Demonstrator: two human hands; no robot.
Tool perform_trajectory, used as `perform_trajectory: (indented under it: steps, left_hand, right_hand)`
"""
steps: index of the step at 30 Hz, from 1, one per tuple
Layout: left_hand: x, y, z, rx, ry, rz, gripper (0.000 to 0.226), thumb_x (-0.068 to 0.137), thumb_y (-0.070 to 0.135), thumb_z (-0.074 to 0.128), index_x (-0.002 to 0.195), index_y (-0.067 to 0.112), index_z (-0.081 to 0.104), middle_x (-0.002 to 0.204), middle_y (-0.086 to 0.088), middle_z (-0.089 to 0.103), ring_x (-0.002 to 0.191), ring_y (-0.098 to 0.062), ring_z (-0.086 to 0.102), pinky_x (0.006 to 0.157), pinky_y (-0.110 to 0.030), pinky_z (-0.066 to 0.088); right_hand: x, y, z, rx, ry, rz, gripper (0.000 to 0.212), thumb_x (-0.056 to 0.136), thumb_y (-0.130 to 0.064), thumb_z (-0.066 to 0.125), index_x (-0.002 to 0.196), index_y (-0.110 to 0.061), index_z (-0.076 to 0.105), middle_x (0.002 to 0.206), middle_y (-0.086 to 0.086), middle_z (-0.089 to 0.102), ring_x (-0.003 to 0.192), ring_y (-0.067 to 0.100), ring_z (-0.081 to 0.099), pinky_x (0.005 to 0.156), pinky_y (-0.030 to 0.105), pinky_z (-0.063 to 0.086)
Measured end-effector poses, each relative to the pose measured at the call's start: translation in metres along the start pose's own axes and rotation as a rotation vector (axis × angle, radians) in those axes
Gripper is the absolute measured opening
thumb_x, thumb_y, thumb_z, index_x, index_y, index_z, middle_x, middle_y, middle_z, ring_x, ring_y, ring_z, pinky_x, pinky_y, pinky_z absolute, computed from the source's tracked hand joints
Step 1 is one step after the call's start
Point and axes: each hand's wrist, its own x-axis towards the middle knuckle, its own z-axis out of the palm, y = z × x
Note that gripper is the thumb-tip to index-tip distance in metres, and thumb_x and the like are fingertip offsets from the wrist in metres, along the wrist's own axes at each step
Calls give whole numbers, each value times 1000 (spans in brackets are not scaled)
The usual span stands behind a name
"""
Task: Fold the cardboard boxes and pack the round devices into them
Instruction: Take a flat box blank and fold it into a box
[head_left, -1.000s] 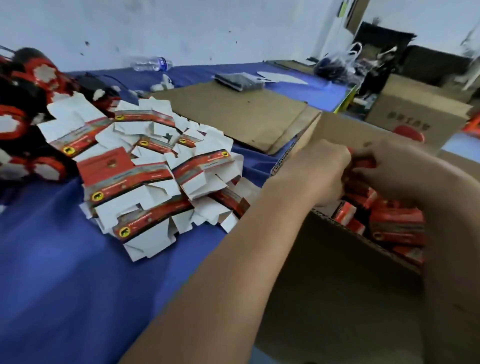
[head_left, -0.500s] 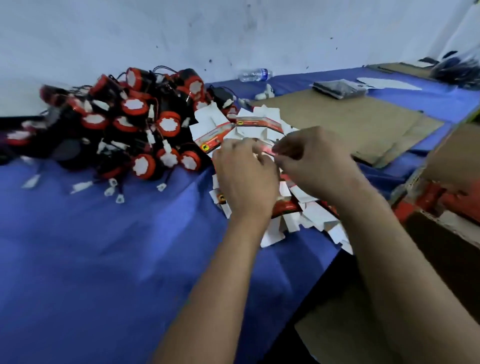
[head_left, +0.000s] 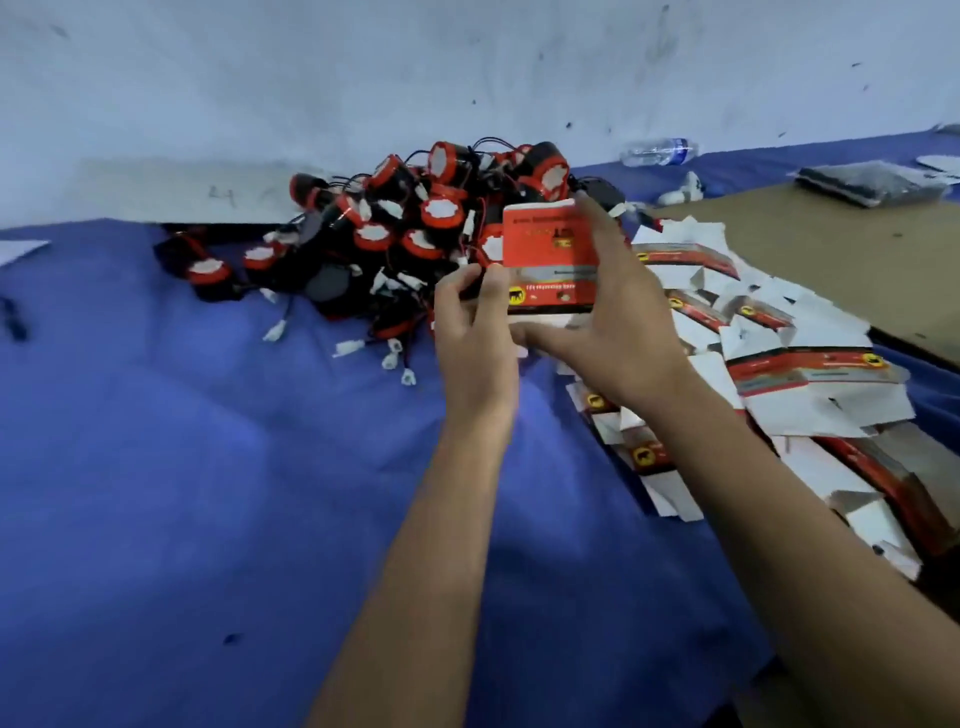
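Observation:
I hold one red and white cardboard box (head_left: 549, 260) up above the blue cloth, its printed face toward me. My left hand (head_left: 475, 332) pinches its left edge. My right hand (head_left: 608, 312) grips its right side and bottom, one finger reaching up along the right edge. Behind the box lies a heap of round black devices (head_left: 410, 228) with red rims, white caps and wired white plugs. To the right spreads a pile of flat unfolded boxes (head_left: 769, 364).
Blue cloth (head_left: 208, 467) covers the table. A brown cardboard sheet (head_left: 831, 249) lies at the right, with a dark packet (head_left: 872, 182) on it. A plastic water bottle (head_left: 660, 152) lies by the white wall. Loose white plugs (head_left: 395, 358) trail from the heap.
My hands left the big carton at the right, went to the flat pile, and lifted one box. My view swung left toward the device heap.

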Motion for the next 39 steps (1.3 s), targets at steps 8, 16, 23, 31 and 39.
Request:
perform_trajectory:
  steps: [8, 16, 23, 31, 39]
  left_hand:
    - [14, 21, -142, 78, -217, -146, 68, 91, 59, 61, 141, 12, 56, 133, -17, 68, 122, -37, 66, 101, -58, 54]
    - [15, 17, -193, 157, -147, -57, 57, 76, 40, 82, 128, 25, 62, 117, -5, 75, 102, -22, 73, 81, -32, 59]
    - [18, 9, -188, 214, -33, -81, 67, 76, 60, 75, 119, 12, 59, 102, -4, 78, 97, -21, 74, 96, -48, 58]
    - [22, 10, -188, 125, -53, -138, 86, 68, 63, 77, 133, 11, 55, 104, -4, 78, 93, -19, 74, 87, -40, 58]
    - [18, 1, -186, 291, -174, 10, 103, 68, 50, 82, 155, 31, 32, 109, 2, 73, 106, -14, 68, 94, -28, 55]
  right_hand:
    - [-22, -62, 112, 871, -336, 211, 106, 79, -36, 85, 162, -26, 20, 136, -8, 62, 119, 5, 66, 92, 23, 55]
    - [-40, -49, 144, 846, -567, 80, 127, 77, -36, 87, 160, -45, -9, 154, -19, 46, 139, 5, 50, 104, 22, 49]
    - [-40, -43, 147, 926, -469, 170, 113, 73, -24, 89, 161, -38, 20, 125, 4, 71, 119, 18, 68, 98, 34, 54]
    - [-41, -45, 150, 975, -385, 277, 93, 77, -33, 86, 155, -26, 36, 109, 9, 75, 97, 15, 73, 79, 24, 58]
    - [-40, -49, 149, 955, -404, 337, 37, 91, -58, 62, 112, -30, 73, 103, 4, 76, 94, 24, 75, 63, 37, 62]
